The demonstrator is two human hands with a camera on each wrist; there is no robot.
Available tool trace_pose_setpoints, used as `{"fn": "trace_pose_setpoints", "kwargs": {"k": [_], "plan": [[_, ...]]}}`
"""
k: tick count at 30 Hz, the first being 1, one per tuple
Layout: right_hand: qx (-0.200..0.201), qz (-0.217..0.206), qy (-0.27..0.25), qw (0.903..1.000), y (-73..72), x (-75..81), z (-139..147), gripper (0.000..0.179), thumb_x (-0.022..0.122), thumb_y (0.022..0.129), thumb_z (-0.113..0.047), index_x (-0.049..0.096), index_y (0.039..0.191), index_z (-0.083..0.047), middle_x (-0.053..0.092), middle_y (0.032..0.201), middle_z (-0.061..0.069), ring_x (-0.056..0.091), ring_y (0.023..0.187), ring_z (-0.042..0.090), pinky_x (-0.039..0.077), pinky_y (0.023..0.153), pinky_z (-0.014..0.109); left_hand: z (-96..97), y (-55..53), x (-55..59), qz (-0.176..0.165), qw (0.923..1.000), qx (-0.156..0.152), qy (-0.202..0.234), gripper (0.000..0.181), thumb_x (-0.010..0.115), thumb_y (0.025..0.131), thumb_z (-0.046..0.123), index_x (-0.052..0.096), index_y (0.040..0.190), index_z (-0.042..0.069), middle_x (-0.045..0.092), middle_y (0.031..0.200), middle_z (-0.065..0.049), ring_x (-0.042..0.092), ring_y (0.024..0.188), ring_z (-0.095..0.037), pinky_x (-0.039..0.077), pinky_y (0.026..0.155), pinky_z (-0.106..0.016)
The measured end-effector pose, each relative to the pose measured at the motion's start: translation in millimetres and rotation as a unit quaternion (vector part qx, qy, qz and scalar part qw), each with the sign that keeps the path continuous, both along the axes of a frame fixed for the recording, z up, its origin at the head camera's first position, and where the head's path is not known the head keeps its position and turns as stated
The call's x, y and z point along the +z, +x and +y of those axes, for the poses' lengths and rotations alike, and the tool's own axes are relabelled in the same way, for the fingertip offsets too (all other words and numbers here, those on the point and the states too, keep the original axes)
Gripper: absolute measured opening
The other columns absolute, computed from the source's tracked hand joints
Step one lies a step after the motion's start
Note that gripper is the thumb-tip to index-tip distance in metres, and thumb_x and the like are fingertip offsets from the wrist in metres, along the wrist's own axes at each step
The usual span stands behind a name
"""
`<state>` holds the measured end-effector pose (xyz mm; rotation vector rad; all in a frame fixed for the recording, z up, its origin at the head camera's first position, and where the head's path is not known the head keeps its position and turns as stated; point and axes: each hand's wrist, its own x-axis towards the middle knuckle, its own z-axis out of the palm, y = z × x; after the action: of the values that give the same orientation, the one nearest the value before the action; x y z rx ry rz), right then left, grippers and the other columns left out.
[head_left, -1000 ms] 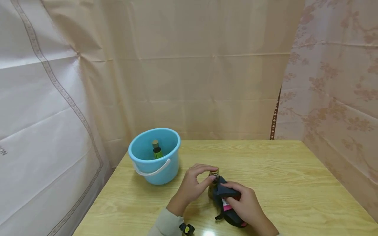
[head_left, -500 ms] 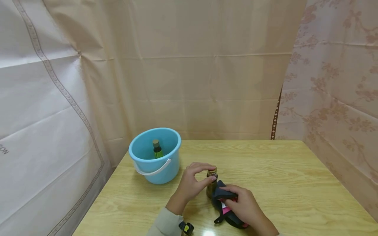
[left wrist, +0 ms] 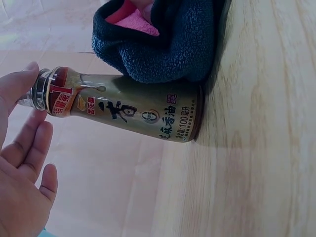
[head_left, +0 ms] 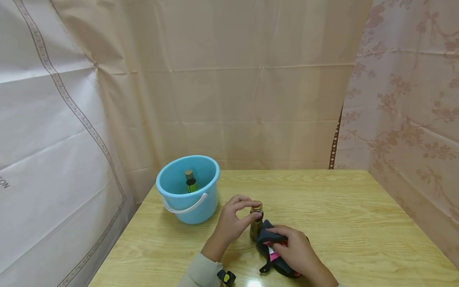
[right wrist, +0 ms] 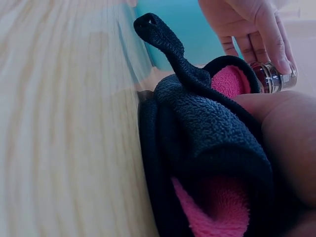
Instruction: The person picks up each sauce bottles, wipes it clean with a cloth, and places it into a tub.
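A small glass bottle of sesame oil (head_left: 255,231) with a gold-brown label stands upright on the table. My left hand (head_left: 229,225) pinches its capped top between thumb and forefinger. In the left wrist view the label of the sesame oil bottle (left wrist: 133,108) faces the camera. My right hand (head_left: 299,249) grips a folded cleaning cloth (head_left: 263,249), dark blue outside and pink inside. The cloth touches the lower side of the bottle. A hanging loop (right wrist: 168,42) sticks out from the cloth in the right wrist view.
A light blue bucket (head_left: 201,207) with a white handle (head_left: 191,205) stands at the table's left side. Inside it is a dark bottle (head_left: 191,183) with a green label. The wooden table (head_left: 344,223) reaches back to a beige curtain (head_left: 251,99).
The bottle, with my left hand on it, has shifted slightly left. The cloth in my right hand has slid a little down it, showing more of the bottle.
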<state>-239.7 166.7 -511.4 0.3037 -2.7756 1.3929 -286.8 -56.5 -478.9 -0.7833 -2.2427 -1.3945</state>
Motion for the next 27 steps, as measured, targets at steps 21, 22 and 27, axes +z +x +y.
{"fn": "trace_pose_setpoints", "kwargs": {"k": [21, 22, 27], "plan": [[-0.006, 0.028, -0.001, 0.9996, -1.3, -6.2, 0.4, 0.041, 0.082, 0.086, -0.008, 0.076, 0.111, -0.040, 0.070, 0.132, -0.002, 0.066, 0.124, 0.026, 0.058, 0.095, 0.044, -1.1, 0.3, 0.4, 0.017, 0.9996, -0.009, -0.019, 0.027, 0.076, 0.095, 0.033, 0.076, 0.122, 0.030, 0.070, 0.118, 0.015, 0.065, 0.115, -0.007, 0.055, 0.099, -0.039], [-0.006, 0.031, -0.001, 0.9995, -1.2, -6.2, 0.5, 0.042, 0.082, 0.086, -0.007, 0.076, 0.112, -0.039, 0.070, 0.133, -0.002, 0.065, 0.125, 0.026, 0.058, 0.095, 0.044, -1.2, 0.3, 0.6, 0.017, 0.9996, -0.010, -0.019, 0.027, 0.076, 0.096, 0.033, 0.076, 0.122, 0.030, 0.071, 0.118, 0.015, 0.065, 0.116, -0.007, 0.055, 0.099, -0.039], [-0.004, 0.054, -0.011, 0.9985, -0.6, -5.3, 0.1, 0.048, 0.080, 0.086, -0.003, 0.076, 0.115, -0.040, 0.069, 0.135, -0.002, 0.064, 0.127, 0.026, 0.058, 0.096, 0.044, -1.8, 0.0, 1.0, 0.024, 0.9994, -0.012, -0.021, 0.028, 0.075, 0.096, 0.032, 0.075, 0.124, 0.030, 0.071, 0.119, 0.015, 0.065, 0.116, -0.007, 0.055, 0.098, -0.037]]}}
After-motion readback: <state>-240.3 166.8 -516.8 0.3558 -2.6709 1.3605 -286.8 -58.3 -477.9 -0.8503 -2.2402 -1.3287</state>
